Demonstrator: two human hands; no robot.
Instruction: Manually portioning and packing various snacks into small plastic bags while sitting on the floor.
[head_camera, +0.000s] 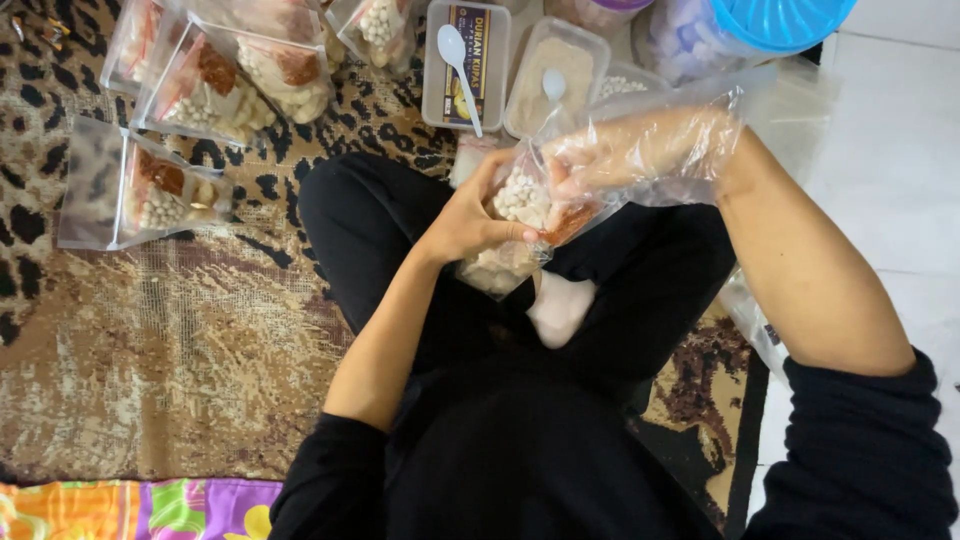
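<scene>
While seated cross-legged on leopard-print brown rug (180, 340), gripped small clear plastic bag of white balls and red-brown filling (525, 215) with bare left hand (468, 218), fingers clenched round bag's side. Right hand (640, 152), sheathed in thin transparent plastic glove, pushed fingertips into bag's mouth; grasp inside not discernible. Bag held above lap. Filled clear packets (200, 85) lay on rug at upper left. Lidless plastic tubs with white spoons (460, 65) stood just beyond bag.

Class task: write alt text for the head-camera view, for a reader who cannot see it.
A seated person's bare left hand holds a clear plastic pouch of small white balls while the right hand in a loose clear plastic glove reaches into it. Filled pouches lie on a leopard-print rug.
</scene>
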